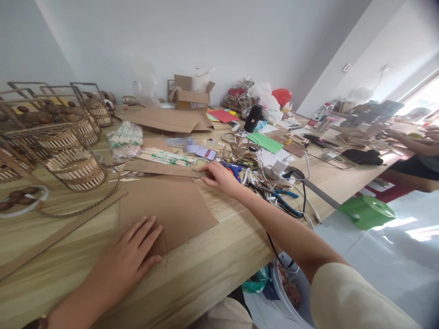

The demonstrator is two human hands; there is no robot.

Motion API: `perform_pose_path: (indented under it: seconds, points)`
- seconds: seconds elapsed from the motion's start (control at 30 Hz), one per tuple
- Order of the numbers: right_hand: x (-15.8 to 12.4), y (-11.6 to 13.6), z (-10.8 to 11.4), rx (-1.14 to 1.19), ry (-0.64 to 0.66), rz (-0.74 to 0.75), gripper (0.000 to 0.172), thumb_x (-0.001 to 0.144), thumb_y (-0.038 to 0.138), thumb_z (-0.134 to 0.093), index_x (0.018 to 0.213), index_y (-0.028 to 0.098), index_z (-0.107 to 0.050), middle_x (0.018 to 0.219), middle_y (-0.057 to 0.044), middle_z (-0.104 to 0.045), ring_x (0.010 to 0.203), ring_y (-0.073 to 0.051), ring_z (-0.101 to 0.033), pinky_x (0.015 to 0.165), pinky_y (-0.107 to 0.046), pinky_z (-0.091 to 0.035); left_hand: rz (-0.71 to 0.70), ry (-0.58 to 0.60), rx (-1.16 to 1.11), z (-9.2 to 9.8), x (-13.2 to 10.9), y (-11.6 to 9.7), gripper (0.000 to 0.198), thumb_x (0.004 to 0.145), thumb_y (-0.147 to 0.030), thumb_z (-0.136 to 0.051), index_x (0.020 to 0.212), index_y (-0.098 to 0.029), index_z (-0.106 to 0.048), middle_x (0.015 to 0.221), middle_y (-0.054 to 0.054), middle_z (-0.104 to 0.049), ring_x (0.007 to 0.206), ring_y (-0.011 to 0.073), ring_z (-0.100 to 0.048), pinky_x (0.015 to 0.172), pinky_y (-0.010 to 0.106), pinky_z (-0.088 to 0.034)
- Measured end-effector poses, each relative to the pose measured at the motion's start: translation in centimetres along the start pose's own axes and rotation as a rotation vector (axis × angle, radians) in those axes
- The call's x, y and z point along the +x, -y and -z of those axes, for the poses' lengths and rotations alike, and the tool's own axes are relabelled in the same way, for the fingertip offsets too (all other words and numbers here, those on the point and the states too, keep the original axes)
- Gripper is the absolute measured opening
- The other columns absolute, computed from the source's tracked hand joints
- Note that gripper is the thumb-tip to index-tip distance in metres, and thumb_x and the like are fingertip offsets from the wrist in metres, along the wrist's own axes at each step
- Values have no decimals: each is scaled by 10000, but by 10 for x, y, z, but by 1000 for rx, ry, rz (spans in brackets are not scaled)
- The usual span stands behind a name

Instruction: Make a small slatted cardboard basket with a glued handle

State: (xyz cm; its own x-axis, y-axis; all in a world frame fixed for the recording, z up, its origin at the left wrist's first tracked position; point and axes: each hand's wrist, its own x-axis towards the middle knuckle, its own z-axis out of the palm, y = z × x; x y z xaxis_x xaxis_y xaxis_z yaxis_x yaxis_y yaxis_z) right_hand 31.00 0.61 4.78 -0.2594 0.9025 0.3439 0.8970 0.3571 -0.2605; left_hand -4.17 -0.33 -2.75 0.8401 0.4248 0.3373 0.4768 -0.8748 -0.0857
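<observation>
My left hand (pixel 137 249) lies with its fingers spread over the near left part of a flat brown cardboard sheet (pixel 171 205) on the table. Farther out, my right hand (pixel 221 177) pinches the right end of a long, narrow cardboard strip (pixel 157 168), its thumb below and fingers above. The strip lies along the far edge of the sheet. Just behind it are paper-wrapped chopsticks (pixel 164 156) with green print. A blue glue gun (pixel 232 170) lies beyond my right hand, partly hidden by it.
Small bamboo baskets (pixel 75 169) crowd the left, near another cardboard strip (pixel 65 228). Cables, scraps and blue-handled pliers (pixel 286 203) lie on the right. A bin (pixel 291 292) stands below the table edge, a green stool (pixel 366 212) beyond. Another person's arm (pixel 416 144) shows far right.
</observation>
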Motion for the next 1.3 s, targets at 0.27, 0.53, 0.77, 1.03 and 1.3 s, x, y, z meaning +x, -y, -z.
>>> perform_pose_path:
  seconds: [0.27,0.53,0.77,1.03,1.3]
  points:
    - [-36,21,-9,180,216,233,187,888,236,-639,1067,181,-640,1091,-108,-693,1011,-210,-623,907,-337,-498,-94,-149,28,31,-20,-10,384,1033,-298,-342,942,-249,-712,921,35,-706,872,225,-627,788,366,-472]
    - [-34,18,-25,178,270,230,190,924,241,-602,1100,180,-638,1133,-118,-679,1053,-230,-594,956,-381,-477,67,-234,7,15,-15,8,469,951,-573,-454,1105,-174,-645,1237,159,-608,1128,334,-577,948,487,-456]
    - [-40,21,-15,206,323,227,359,913,337,-636,1226,162,-613,1245,-155,-653,1155,-270,-577,1004,-434,-458,110,-48,-10,7,-26,12,565,985,-578,-359,1247,-152,-622,1392,152,-564,1291,317,-489,1033,477,-446]
    - [-43,9,-7,197,465,221,770,810,614,-672,1444,213,-495,1480,-162,-502,1358,-325,-447,1111,-510,-363,135,156,-116,26,-26,21,524,975,-556,-424,1383,-253,-553,1492,93,-481,1371,392,-355,1074,606,-387]
    - [-37,9,-5,159,502,199,789,817,559,-695,1495,251,-436,1506,-137,-484,1367,-342,-444,1118,-538,-354,231,150,-128,29,-22,19,587,929,-640,-444,1307,-219,-600,1529,194,-369,1362,391,-373,1051,590,-407]
